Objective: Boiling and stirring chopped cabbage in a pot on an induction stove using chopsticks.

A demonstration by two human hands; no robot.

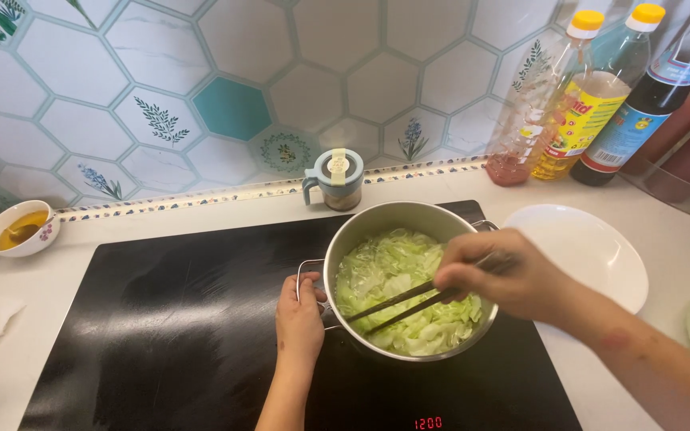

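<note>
— What do the hands hold?

— My right hand (505, 279) grips chopsticks (409, 302), tips in the cabbage (397, 279). My left hand (299, 318) closes on the pot (377, 219) handle, I think to steady it on the cooktop (185, 319).

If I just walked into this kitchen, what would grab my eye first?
Probably the steel pot of pale green cabbage on the black cooktop, mid-frame. The right hand dips dark chopsticks into it while the left hand grips the pot's handle. Behind it, hexagon wall tiles and sauce bottles at upper right stand out.
</note>
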